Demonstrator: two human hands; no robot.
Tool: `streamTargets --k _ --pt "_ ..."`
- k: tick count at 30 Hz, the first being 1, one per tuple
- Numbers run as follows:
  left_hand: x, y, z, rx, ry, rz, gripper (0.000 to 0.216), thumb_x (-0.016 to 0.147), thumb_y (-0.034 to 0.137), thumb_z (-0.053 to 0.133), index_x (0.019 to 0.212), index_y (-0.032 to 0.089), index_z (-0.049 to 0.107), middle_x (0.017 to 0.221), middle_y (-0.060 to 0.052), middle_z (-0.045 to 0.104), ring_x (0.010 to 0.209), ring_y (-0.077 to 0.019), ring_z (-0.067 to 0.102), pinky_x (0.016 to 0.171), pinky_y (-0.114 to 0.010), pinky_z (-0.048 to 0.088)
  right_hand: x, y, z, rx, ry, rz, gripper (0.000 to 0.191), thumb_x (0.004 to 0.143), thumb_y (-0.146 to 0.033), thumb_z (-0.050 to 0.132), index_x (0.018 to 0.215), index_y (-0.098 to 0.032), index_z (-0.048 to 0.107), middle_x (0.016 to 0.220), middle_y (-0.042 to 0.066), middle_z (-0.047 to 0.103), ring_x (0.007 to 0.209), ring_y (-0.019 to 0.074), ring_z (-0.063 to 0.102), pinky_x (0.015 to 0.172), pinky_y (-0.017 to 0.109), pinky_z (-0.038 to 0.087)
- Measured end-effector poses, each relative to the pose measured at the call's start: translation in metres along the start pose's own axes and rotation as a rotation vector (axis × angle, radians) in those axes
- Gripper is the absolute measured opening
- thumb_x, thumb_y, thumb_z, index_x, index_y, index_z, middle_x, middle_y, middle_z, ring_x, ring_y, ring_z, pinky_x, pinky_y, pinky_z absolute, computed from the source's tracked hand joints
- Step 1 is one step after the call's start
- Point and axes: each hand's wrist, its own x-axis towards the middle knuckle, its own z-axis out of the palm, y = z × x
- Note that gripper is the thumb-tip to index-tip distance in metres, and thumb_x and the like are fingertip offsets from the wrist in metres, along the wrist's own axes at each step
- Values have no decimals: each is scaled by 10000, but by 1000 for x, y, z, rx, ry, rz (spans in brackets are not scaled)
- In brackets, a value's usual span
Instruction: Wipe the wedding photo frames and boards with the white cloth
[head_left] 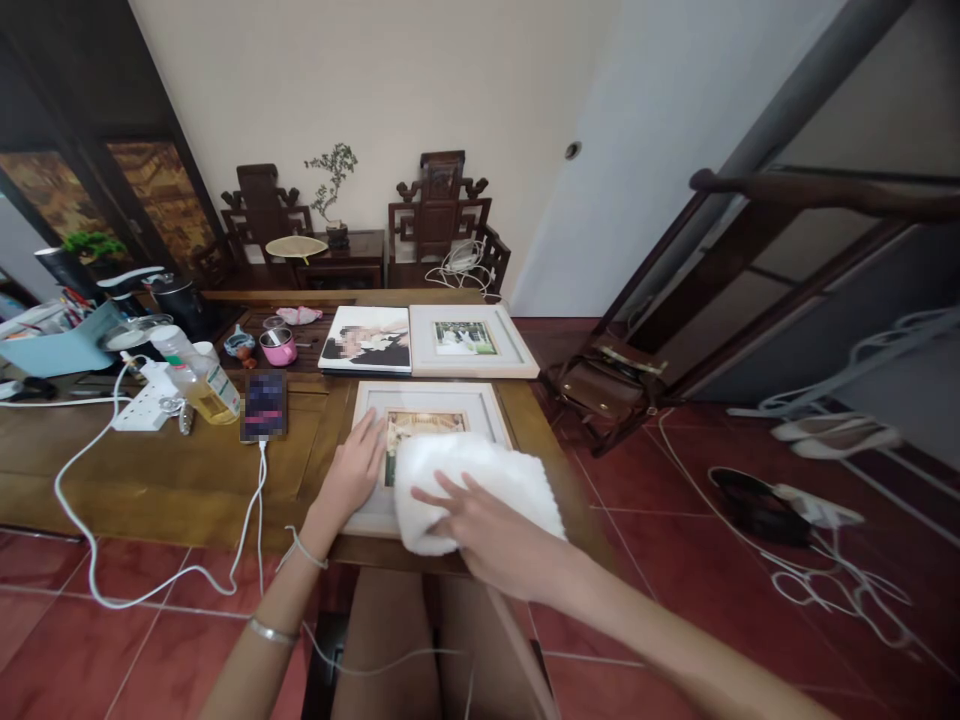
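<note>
Step in hand, as judged: wiping the glass of a framed photo. The nearest picture frame (430,398), white with a cream mat, lay flat at the near edge of the wooden bench (150,470), directly in front of the person.

Left hand (352,472) rested flat on the frame's left border, fingers (371,432) extended and close together, pressing down rather than gripping; it appeared to steady the frame.

Right hand (491,535) lay palm-down on a folded white cloth (480,478), fingers spread across its near edge, nothing pinched. The cloth covered the lower right part of the glass and overhung the frame's right side slightly.

Behind, well apart from the hands: a second white frame (471,340) and an unframed print (367,340), side by side and touching. To the left: a phone (264,405) on a white charging cable, a clear bottle of yellow liquid (202,385), a power strip (146,408), a pink cup (278,347).

Judgement on next move: the upper left of the glass sat uncovered, so the cloth would need to sweep that way with even pressure while the left hand kept the frame from sliding towards the bench edge.
</note>
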Motion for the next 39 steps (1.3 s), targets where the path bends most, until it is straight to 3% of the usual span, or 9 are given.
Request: streamTargets --k 5,10,13,16,24,28,31,34,39 --pt "-1 2 -1 137 -117 -17 583 817 24 328 1371 193 393 1470 -77 353 1350 -210 331 1064 -422 346 -25 38 4 -12 90 231 618 612 34 389 1136 -172 644 1440 78 383 1366 300 238 1095 548 209" --pt "-1 7 -3 149 -126 -45 705 731 -54 315 1363 247 407 1456 -41 382 1352 -188 326 1043 -409 372 0 92 5 -44 278 294 630 630 14 374 1189 -181 592 1464 77 343 1388 279 178 1069 614 174" --pt "1 4 -1 126 -104 -47 720 708 -74 313 1348 235 429 1442 -55 402 1343 -182 342 1060 -410 356 14 105 3 -44 301 327 623 656 15 358 1220 -153 562 1459 99 350 1391 276 167 1061 619 185" --pt "2 -3 3 95 -77 -24 692 717 -69 308 1339 206 440 1426 -78 423 1337 -185 352 1074 -428 341 7 90 7 -52 264 332 601 659 9 364 1199 -144 579 1456 103 356 1390 293 161 1055 627 191" --pt "-1 -13 12 33 12 41 655 740 -49 304 1339 182 430 1397 -95 456 1322 -193 377 1088 -446 331 -61 23 37 37 132 326 598 597 4 379 1076 -210 667 1466 28 342 1397 289 133 1081 625 150" --pt "-2 -12 13 23 26 29 619 758 -34 308 1328 169 439 1393 -104 460 1311 -205 393 1083 -457 335 -42 0 37 28 128 358 597 605 -25 429 1131 -204 647 1483 37 303 1390 354 105 1066 674 59" --pt "-2 -13 13 12 31 32 595 780 -14 313 1329 181 433 1384 -96 471 1305 -202 400 1085 -453 334 -6 -25 38 59 119 287 519 670 -52 465 1138 -188 645 1498 54 268 1376 406 98 1050 701 29" --pt "-2 -14 12 19 12 48 604 783 -8 320 1350 186 401 1405 -88 447 1317 -193 382 1097 -441 319 23 -46 46 59 199 204 394 756 -90 469 1082 -183 670 1501 65 260 1369 425 100 1048 710 26" --pt "-1 -12 8 49 -12 40 593 782 -13 314 1333 173 427 1402 -96 450 1320 -196 378 1091 -443 328 9 -35 61 45 339 207 428 713 -39 473 1033 -226 688 1465 44 345 1374 362 169 1087 661 66"
